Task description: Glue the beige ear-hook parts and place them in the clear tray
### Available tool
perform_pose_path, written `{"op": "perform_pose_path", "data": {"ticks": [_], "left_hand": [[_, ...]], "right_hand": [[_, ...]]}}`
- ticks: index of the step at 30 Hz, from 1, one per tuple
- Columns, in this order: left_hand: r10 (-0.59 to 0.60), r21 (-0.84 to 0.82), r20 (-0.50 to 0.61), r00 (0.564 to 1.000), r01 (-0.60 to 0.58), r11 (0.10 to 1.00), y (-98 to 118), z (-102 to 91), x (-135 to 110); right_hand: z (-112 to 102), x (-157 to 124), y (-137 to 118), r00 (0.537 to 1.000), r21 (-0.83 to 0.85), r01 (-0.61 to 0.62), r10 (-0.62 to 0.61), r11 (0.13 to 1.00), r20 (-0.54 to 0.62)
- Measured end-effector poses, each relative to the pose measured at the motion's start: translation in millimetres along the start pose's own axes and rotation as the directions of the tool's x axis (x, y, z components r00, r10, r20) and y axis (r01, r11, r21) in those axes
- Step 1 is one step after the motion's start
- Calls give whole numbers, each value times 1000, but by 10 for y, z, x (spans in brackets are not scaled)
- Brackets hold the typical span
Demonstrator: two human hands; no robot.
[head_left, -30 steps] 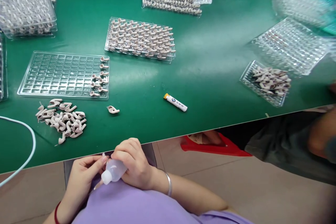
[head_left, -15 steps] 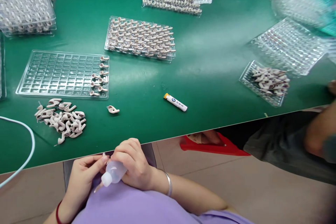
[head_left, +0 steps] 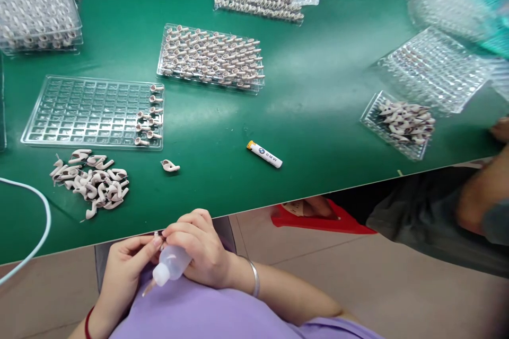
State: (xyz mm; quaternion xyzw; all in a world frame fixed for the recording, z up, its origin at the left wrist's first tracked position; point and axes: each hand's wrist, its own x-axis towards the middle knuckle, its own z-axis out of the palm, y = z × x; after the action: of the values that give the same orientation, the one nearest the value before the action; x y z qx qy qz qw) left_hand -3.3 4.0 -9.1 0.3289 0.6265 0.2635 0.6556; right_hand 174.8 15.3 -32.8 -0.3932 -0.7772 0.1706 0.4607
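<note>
Close against my body, at the table's front edge, my two hands meet. My left hand (head_left: 129,265) is closed in a pinch on a small pale piece (head_left: 156,234), apparently an earbud shell, mostly hidden by the fingers. My right hand (head_left: 204,249) is wrapped round a translucent squeeze bottle (head_left: 175,262), its white cap (head_left: 161,274) tilted down to the left. Right fingertips reach the piece in my left hand. On the table ahead lie a loose pile of beige earbud shells (head_left: 97,183) and one single shell (head_left: 170,166).
A clear tray (head_left: 79,111) holds several shells at its right end. Beyond it stand a filled tray (head_left: 210,58) and stacked trays (head_left: 35,10). A white lighter (head_left: 264,154) lies mid-table. A white cable (head_left: 47,217) curves at left. Another person's arm (head_left: 477,196) is at right.
The fingers of my right hand have shifted slightly left, closer to the piece in my left hand. The bottle stays in nearly the same place.
</note>
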Motion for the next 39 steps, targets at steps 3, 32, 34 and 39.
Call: {"op": "perform_pose_path", "data": {"ticks": [3,32,34,39], "left_hand": [[22,24,-7,1000,-22,999,-3,0,4],[57,30,-87,995,-55,998,39,116,19],[56,7,-113,992,-56,998,61,150,23],[115,115,-8,993,-113,987,160,101,-62]], "right_hand": [[-5,-2,2,1000,-2,0,0,1000,-4],[-40,-17,16,999,8,8,-9,1000,30],[-48,-35,35,999,16,26,-27,1000,31],[-172,-12,85,997,155,-37,25,987,75]]}}
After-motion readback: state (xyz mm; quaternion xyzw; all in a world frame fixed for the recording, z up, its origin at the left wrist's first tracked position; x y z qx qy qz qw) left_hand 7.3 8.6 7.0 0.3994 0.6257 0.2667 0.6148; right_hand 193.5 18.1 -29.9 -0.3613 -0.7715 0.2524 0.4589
